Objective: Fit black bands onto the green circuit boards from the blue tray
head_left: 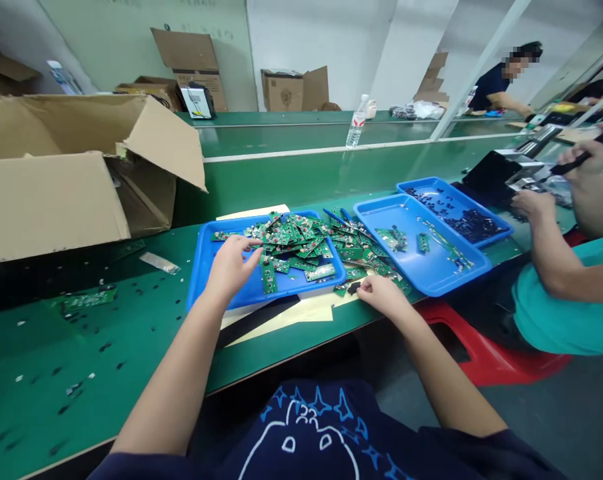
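My left hand (231,267) reaches over a blue tray (197,277), thumb and index finger apart, with nothing visible between them. Its fingertips are at the left side of a heap of small green circuit boards (294,240) inside that tray. More green circuit boards (354,253) lie piled between this tray and a second blue tray (434,283). At the table's front edge, my right hand (384,297) is closed in a pinch. A small dark clump (354,288) sits right at its fingertips; whether the fingers grip part of it is hidden.
Yellowish paper and a black strip (261,320) lie before the tray. A third tray (504,230) holds small black parts. At left stand a large open carton (46,200) and scattered bits. A co-worker's hands (536,203) work at right, beside a red stool (506,367).
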A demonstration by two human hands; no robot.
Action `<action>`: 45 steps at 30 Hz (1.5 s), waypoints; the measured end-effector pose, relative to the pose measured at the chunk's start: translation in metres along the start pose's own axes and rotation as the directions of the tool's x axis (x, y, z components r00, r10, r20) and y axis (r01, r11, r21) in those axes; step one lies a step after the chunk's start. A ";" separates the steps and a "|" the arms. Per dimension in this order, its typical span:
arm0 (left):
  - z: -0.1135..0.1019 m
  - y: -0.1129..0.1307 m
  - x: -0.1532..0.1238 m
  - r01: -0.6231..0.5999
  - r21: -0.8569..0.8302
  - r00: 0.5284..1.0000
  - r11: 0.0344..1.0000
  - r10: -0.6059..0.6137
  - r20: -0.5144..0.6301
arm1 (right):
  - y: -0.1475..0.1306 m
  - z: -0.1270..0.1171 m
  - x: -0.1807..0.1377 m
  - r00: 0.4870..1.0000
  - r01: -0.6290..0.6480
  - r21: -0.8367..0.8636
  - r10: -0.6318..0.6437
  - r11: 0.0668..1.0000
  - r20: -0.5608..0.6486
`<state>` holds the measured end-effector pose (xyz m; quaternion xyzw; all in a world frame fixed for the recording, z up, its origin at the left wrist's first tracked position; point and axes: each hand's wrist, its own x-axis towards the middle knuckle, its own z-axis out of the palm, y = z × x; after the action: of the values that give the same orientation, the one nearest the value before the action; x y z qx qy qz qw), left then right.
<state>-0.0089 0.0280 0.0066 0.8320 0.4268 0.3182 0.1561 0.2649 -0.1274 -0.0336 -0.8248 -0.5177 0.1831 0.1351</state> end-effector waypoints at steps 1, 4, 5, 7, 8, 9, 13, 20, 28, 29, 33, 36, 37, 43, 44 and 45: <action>-0.009 0.008 0.000 0.003 -0.016 1.000 1.000 -0.003 -0.002 | 0.000 -0.003 0.002 0.999 0.010 -0.026 -0.009 1.000 0.031; -0.038 0.029 -0.012 -0.025 -0.061 0.999 0.998 0.023 -0.029 | 0.003 -0.012 0.007 0.992 0.051 -0.097 -0.039 0.994 0.119; -0.047 0.034 -0.021 -0.018 -0.056 0.999 0.998 0.017 -0.032 | 0.004 -0.014 0.007 0.989 0.062 -0.118 -0.046 0.991 0.139; -0.062 0.037 -0.043 0.038 -0.002 0.999 0.999 -0.038 -0.012 | 0.007 -0.017 0.007 0.984 0.083 -0.152 -0.057 0.985 0.167; -0.067 0.035 -0.057 0.088 0.041 0.996 0.995 -0.088 0.009 | 0.010 -0.018 0.006 0.981 0.097 -0.159 -0.067 0.983 0.182; -0.070 0.031 -0.072 0.145 0.088 0.988 0.986 -0.149 0.044 | 0.013 -0.020 0.005 0.977 0.109 -0.154 -0.077 0.982 0.201; -0.064 0.008 -0.134 0.337 0.242 0.914 0.910 -0.378 0.149 | 0.026 -0.025 0.000 0.976 0.087 -0.071 -0.070 0.994 0.206; -0.035 -0.008 -0.172 0.432 0.286 0.885 0.855 -0.463 0.046 | -0.027 -0.008 -0.014 0.897 0.405 0.182 -0.428 0.896 0.114; -0.038 -0.008 -0.164 0.524 0.026 0.849 0.851 -0.525 0.059 | -0.152 0.060 -0.048 0.465 0.823 0.266 -0.864 0.502 0.194; -0.037 -0.007 -0.165 0.531 0.000 0.846 0.847 -0.530 0.056 | -0.161 0.066 -0.048 0.468 0.836 0.223 -0.863 0.502 0.189; -0.034 -0.004 -0.167 0.557 -0.068 0.831 0.828 -0.555 0.042 | -0.179 0.087 -0.046 0.494 0.855 0.059 -0.843 0.516 0.211; -0.034 -0.005 -0.170 0.586 -0.143 0.809 0.798 -0.586 0.040 | -0.181 0.097 -0.047 0.484 0.863 0.036 -0.846 0.504 0.225; -0.035 -0.005 -0.171 0.598 -0.175 0.798 0.782 -0.600 0.045 | -0.182 0.100 -0.048 0.483 0.865 0.031 -0.846 0.501 0.225; -0.038 -0.011 -0.173 0.657 -0.400 0.732 0.639 -0.668 0.135 | -0.191 0.111 -0.053 0.438 0.895 0.000 -0.880 0.445 0.186; -0.039 -0.010 -0.174 0.658 -0.432 0.725 0.616 -0.673 0.145 | -0.193 0.113 -0.053 0.430 0.899 0.004 -0.884 0.438 0.182; -0.039 -0.010 -0.174 0.658 -0.462 0.719 0.595 -0.679 0.151 | -0.194 0.115 -0.054 0.424 0.902 0.012 -0.888 0.432 0.177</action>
<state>-0.1160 -0.1076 -0.0383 0.5375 0.6161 0.3491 0.4580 0.0366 -0.0888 -0.0476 -0.4115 -0.8925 0.1253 0.1355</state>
